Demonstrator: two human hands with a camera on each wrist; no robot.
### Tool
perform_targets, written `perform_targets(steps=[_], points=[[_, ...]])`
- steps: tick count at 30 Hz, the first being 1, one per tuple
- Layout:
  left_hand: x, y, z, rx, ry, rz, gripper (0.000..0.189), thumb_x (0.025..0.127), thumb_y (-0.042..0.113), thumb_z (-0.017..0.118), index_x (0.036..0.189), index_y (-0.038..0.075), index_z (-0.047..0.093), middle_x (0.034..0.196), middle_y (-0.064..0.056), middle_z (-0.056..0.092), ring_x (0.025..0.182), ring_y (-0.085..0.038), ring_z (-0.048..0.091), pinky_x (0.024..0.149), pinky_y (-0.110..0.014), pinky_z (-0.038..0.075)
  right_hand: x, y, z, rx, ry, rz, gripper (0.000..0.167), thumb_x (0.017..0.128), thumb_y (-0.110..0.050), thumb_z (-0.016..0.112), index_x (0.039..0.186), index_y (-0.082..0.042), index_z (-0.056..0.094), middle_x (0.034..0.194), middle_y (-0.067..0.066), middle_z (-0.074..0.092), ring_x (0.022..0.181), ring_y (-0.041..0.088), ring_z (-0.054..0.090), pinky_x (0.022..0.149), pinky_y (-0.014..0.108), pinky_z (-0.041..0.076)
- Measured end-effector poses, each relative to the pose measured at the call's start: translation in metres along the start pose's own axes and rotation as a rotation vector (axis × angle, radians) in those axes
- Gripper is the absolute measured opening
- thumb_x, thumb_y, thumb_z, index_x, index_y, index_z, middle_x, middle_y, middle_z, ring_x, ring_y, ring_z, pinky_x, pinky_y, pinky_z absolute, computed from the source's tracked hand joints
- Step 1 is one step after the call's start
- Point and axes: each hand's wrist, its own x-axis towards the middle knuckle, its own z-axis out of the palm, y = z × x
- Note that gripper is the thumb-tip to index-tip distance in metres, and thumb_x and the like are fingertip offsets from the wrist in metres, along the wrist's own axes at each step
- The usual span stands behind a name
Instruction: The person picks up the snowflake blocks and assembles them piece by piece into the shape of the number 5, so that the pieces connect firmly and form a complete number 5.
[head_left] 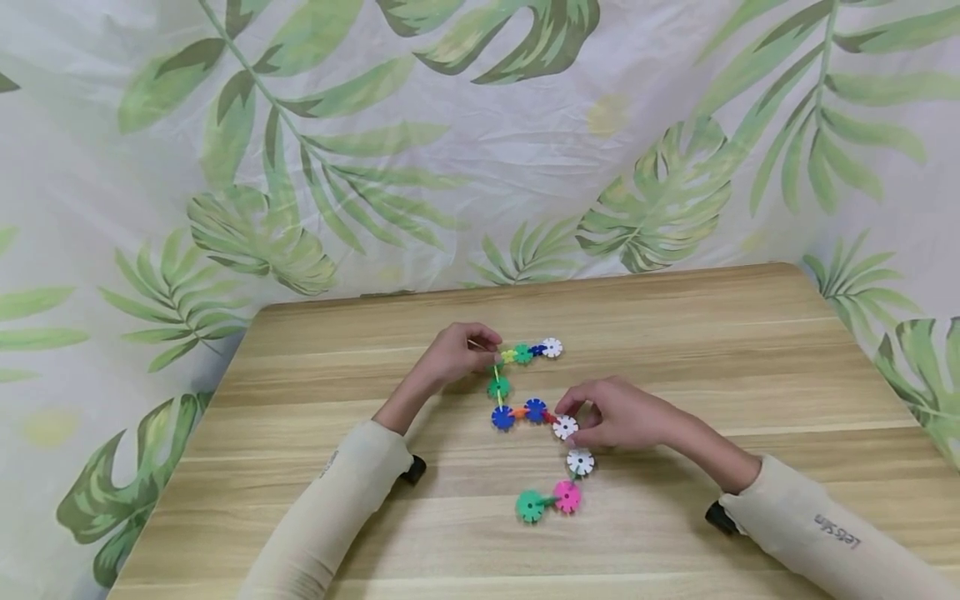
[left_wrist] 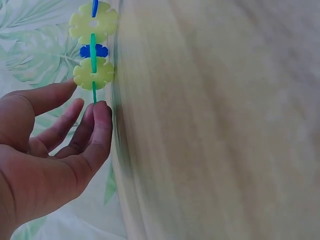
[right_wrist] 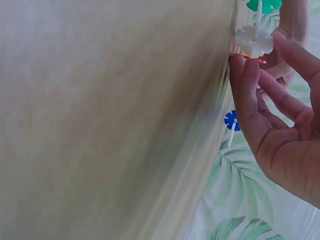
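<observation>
A zigzag chain of slotted plastic snowflake discs lies on the table between the hands. At its upper left bend, the left hand (head_left: 457, 353) pinches a green disc, seen edge-on in the left wrist view beside a yellow disc (left_wrist: 94, 74). Lower down to the right, the right hand (head_left: 628, 414) has its fingertips on a white disc (head_left: 566, 428) and the red disc (right_wrist: 255, 59) joined to it. Another white disc (head_left: 581, 462) sits just below that hand, followed by a pink disc (head_left: 567, 497) and a green end disc (head_left: 531, 506).
Under everything is a wood-grain table (head_left: 337, 350). A leaf-patterned cloth (head_left: 480, 167) hangs behind its far edge. The chain's far end is a white disc (head_left: 552, 347); blue discs, one of them the corner disc (head_left: 502, 417), stand along its middle.
</observation>
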Motion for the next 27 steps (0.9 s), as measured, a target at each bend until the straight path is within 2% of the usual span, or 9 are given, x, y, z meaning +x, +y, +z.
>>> perform_targets(steps=[5,10,14,21,24,27], points=[[0.003,0.002,0.002,0.031,-0.005,0.011,0.027,0.099,0.006,0.074,0.125,0.001,0.074,0.117,-0.014,0.073,0.101,-0.024,0.071,0.081,-0.03,0.063,0.001,-0.003,0.006,0.025,0.009,0.042,0.033,0.093,-0.023,0.086,0.12,-0.007,0.076,0.1,0.002,0.076,0.068,0.006,0.065,0.058,0.024,0.054],[0.006,0.004,0.005,0.053,0.003,0.009,0.027,0.098,0.006,0.074,0.126,0.002,0.074,0.116,-0.014,0.074,0.102,-0.025,0.07,0.079,-0.026,0.058,0.001,-0.004,0.011,0.065,0.022,0.064,0.032,0.093,-0.024,0.087,0.117,-0.007,0.076,0.088,-0.001,0.076,0.066,0.011,0.069,0.056,0.025,0.055],[0.009,0.003,0.004,0.049,0.011,0.003,0.028,0.099,0.006,0.074,0.127,0.002,0.073,0.116,-0.013,0.074,0.103,-0.025,0.07,0.08,-0.026,0.058,0.001,-0.005,0.01,0.042,0.04,0.061,0.032,0.093,-0.024,0.086,0.117,-0.006,0.077,0.089,-0.002,0.077,0.07,0.011,0.07,0.057,0.025,0.055],[0.009,0.004,0.001,0.048,0.001,0.006,0.031,0.099,0.008,0.074,0.129,0.001,0.072,0.117,-0.013,0.073,0.106,-0.026,0.07,0.083,-0.026,0.058,0.002,-0.004,0.008,-0.007,0.057,0.042,0.029,0.093,-0.025,0.086,0.115,-0.008,0.078,0.095,-0.002,0.078,0.078,0.007,0.071,0.067,0.023,0.057],[0.005,0.005,-0.002,0.058,-0.009,0.003,0.035,0.101,0.012,0.074,0.134,0.001,0.069,0.123,-0.015,0.072,0.112,-0.029,0.07,0.09,-0.032,0.061,0.0,-0.003,0.006,0.005,0.056,0.041,0.029,0.095,-0.026,0.085,0.116,-0.008,0.077,0.102,0.0,0.079,0.085,0.007,0.074,0.073,0.023,0.06],[-0.003,0.005,-0.006,0.106,0.005,0.007,0.04,0.102,0.018,0.073,0.139,0.003,0.067,0.131,-0.016,0.071,0.121,-0.033,0.069,0.1,-0.042,0.061,-0.007,0.0,0.001,-0.004,0.078,0.045,0.032,0.097,-0.029,0.082,0.119,-0.008,0.076,0.113,0.004,0.079,0.095,0.01,0.077,0.08,0.026,0.063]])
